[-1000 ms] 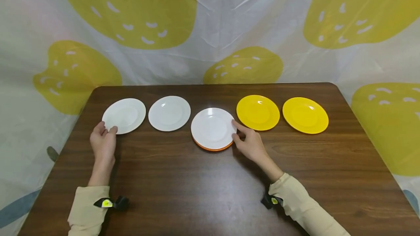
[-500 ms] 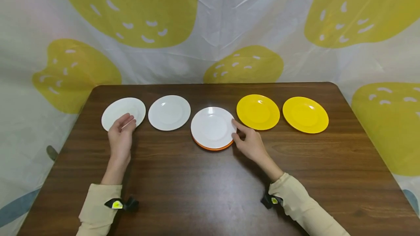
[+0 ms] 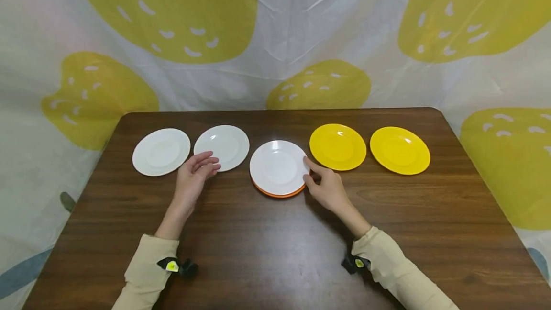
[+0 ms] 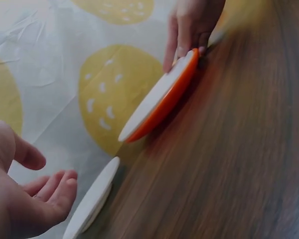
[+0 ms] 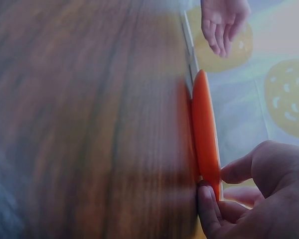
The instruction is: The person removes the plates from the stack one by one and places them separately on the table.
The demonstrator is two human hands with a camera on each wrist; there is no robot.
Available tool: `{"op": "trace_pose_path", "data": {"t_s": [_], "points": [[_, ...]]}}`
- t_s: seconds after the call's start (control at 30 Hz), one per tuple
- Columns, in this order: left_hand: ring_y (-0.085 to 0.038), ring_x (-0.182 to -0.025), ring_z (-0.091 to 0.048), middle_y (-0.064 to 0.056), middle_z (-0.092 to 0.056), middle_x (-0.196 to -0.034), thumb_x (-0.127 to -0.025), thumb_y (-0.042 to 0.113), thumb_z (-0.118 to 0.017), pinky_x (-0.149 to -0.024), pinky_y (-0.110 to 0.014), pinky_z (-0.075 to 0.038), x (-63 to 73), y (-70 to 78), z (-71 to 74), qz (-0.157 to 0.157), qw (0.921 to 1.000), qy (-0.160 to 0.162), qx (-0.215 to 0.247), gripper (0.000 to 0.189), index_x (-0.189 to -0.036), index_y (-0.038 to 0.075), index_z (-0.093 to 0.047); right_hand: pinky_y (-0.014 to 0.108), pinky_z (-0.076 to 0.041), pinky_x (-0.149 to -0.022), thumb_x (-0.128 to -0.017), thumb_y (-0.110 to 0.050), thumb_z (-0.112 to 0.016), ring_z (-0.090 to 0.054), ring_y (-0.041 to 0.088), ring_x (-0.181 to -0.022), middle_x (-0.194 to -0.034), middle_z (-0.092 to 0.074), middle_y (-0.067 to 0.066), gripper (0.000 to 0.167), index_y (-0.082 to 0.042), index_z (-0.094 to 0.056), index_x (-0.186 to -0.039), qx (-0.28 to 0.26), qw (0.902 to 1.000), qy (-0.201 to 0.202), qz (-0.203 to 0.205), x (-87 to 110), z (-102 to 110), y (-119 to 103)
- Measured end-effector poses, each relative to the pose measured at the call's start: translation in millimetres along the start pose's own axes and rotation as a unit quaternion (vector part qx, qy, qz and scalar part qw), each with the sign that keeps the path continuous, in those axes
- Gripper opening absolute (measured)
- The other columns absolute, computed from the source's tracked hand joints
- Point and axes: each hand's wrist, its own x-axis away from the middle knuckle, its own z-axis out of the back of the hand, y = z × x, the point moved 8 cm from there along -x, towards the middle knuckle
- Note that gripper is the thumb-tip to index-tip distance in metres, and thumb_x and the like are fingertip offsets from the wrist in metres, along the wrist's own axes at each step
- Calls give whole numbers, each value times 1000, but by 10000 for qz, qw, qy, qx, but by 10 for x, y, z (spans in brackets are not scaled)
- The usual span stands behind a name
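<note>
My left hand (image 3: 193, 181) hovers over the near edge of the second white plate (image 3: 225, 145), fingers loosely bent with nothing in them. The left wrist view shows a gap between those fingers and the white plate below. In the middle, a white plate (image 3: 279, 166) lies on top of an orange plate (image 5: 204, 124), whose rim peeks out at the front. My right hand (image 3: 329, 188) pinches the right edge of this pair. Seen from the right wrist, its thumb lies on the white side and its fingers are at the orange underside.
Another white plate (image 3: 161, 152) lies at the far left of the brown wooden table (image 3: 267, 252). Two yellow plates, one nearer the middle (image 3: 337, 147) and one farther right (image 3: 400, 150), lie at the right. A lemon-print cloth (image 3: 206, 85) hangs behind the table.
My left hand has left the near edge of the far-left white plate and swept right to above the second white plate. My right hand keeps its grip, and the plates stay in place.
</note>
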Motion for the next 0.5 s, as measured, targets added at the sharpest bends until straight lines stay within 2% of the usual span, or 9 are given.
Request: {"op": "trace_pose_path", "data": {"t_s": [0.1,0.27,0.37,0.5], "points": [[0,-89,-70,-33,-58,-128,-102,0,-49,-84,-16,-57,-1,-31,-126,-5,9992,-378,-102,39,-139,-14,-48,22,-49,-63,-95,-10,-65,-65,23,-85,-104,-75,16,52,-7,-54,-145,-16,10000,-12,14,2,-3,-2],[-4,-95,-70,-35,-57,-131,-103,2,-47,-88,-18,-56,17,-69,-296,-35,9951,-908,-392,39,-139,-13,-48,21,-49,-62,-95,-10,-66,-65,23,-83,-100,-74,15,52,-7,-54,-146,-4,10000,-41,-12,-7,-13,2],[-19,-107,-71,-35,-58,-132,-104,3,-46,-90,-21,-57,37,-77,-387,-91,9918,-1138,-572,39,-139,-13,-48,20,-49,-61,-95,-11,-66,-64,23,-83,-100,-74,15,52,-7,-54,-146,11,10000,-64,-30,-8,-20,6],[-39,-120,-65,-34,-58,-133,-103,1,-47,-92,-25,-57,58,-78,-511,-169,9892,-1308,-644,37,-137,-13,-50,20,-49,-60,-95,-12,-66,-63,22,-82,-101,-74,15,52,-7,-53,-146,21,9999,-85,-58,-2,-18,4]]}}
